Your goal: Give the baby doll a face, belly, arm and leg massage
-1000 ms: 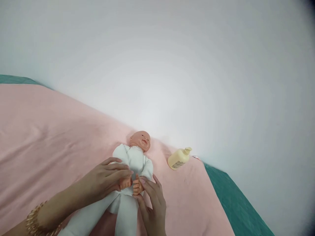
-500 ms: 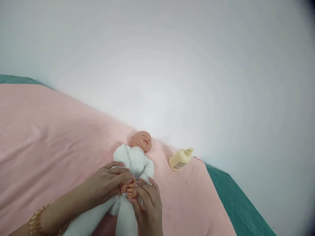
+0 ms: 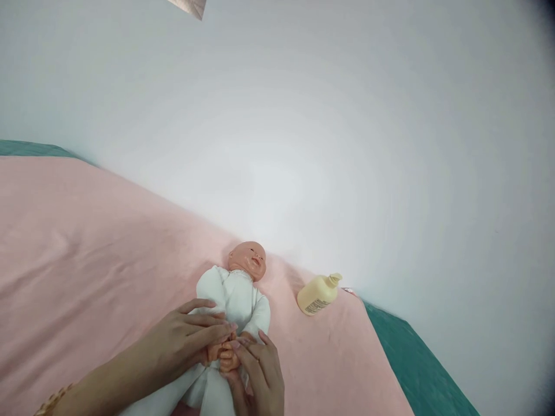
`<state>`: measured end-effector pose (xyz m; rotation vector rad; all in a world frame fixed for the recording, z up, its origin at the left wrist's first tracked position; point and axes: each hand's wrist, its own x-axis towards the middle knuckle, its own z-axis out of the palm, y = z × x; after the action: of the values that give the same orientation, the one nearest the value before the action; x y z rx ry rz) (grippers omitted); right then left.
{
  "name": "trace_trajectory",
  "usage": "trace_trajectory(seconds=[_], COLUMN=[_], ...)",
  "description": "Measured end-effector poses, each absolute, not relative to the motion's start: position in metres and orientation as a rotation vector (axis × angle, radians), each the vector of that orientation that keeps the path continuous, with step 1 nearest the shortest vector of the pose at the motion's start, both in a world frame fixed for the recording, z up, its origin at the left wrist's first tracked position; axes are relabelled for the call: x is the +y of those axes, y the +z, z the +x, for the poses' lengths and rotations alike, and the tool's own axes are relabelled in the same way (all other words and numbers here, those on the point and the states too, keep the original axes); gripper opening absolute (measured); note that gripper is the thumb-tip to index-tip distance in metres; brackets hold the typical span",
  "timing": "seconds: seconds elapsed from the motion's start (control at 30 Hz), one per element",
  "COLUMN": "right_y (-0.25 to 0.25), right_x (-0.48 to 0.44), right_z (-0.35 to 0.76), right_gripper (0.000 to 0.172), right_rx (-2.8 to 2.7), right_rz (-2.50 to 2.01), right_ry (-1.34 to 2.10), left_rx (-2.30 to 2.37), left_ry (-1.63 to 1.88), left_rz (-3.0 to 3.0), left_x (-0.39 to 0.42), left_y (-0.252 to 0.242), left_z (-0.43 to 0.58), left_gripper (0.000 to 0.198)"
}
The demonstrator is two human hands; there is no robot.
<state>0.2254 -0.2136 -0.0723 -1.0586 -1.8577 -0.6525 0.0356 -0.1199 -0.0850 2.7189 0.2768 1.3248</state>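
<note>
A baby doll [image 3: 236, 294] in a white cloth suit lies on its back on a pink sheet, its head toward the wall. My left hand [image 3: 184, 335] is closed around the doll's hand on the left, fingers laid over it and partly hiding it. My right hand [image 3: 260, 372] pinches the doll's other hand [image 3: 228, 357] between thumb and fingers. The doll's two hands are close together over its lower belly. My forearm and hands cover parts of its sleeves and legs.
A pale yellow pump bottle [image 3: 317, 294] stands on the pink sheet [image 3: 338, 358], right of the doll. Green fabric [image 3: 416, 358] shows beyond the sheet's right edge. A white wall [image 3: 277, 144] rises behind. Something pale [image 3: 191, 7] hangs at the top edge.
The view has tilted up slightly, so the doll, bottle and hands sit lower, and a pale corner appears at the top. Both hands keep their hold on the doll's hands.
</note>
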Motion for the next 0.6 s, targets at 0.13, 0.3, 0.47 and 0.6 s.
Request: trace_trajectory(seconds=[0.13, 0.3, 0.47, 0.6], right_y=[-0.074, -0.088, -0.094, -0.08], right_x=[-0.214, -0.223, -0.232, -0.239], right_z=[0.232, 0.261, 0.288, 0.302], right_gripper=[0.021, 0.024, 0.036, 0.055], right_rx=[-1.803, -1.646, -1.137, -0.775], right_rz=[-1.032, -1.216, -1.564, -1.805], right_ry=[-0.656, -0.575, -0.378, -0.154], left_rx=[0.242, 0.504, 1.09, 1.464], left_ry=[1.404, 1.561, 1.495, 1.253], left_rz=[2.708, 2.529, 2.154, 1.953], left_x=[-0.114, -0.106, -0.098, -0.081], left_y=[-0.082, -0.067, -0.049, -0.044], left_z=[0.03, 0.006, -0.031, -0.059], left_gripper=[0.025, 0.028, 0.035, 0.061])
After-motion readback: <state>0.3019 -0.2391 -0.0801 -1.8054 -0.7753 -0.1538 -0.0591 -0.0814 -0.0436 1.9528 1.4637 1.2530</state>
